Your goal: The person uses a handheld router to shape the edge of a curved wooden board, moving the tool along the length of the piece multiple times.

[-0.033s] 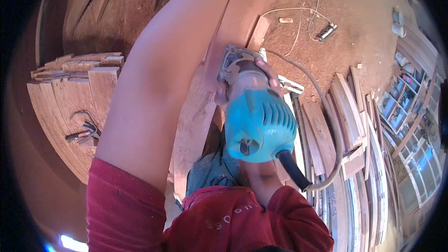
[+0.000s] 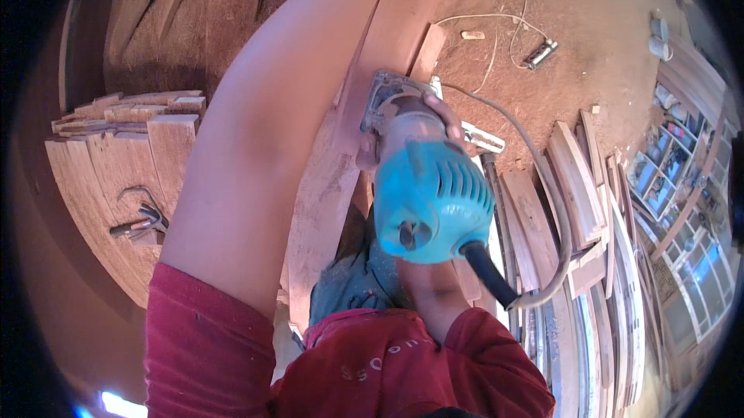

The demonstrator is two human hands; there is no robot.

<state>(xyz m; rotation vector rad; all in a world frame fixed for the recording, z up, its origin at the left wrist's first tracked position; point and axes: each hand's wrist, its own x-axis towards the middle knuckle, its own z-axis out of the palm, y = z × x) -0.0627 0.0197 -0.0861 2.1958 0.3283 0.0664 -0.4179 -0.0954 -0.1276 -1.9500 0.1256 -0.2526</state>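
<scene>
Here the right hand (image 2: 446, 120) is wrapped around the body of a turquoise plastic handheld router (image 2: 430, 193), whose metal base sits on a long reddish wooden plank (image 2: 329, 185). The left forearm stretches up along the plank; its hand is out of sight. A grey power cord (image 2: 542, 185) trails off right.

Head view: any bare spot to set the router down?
Bare dirt floor between the power strip and the stacked boards. Crowded: the plank under the router gripped by the right hand, and the left woodpile.
</scene>
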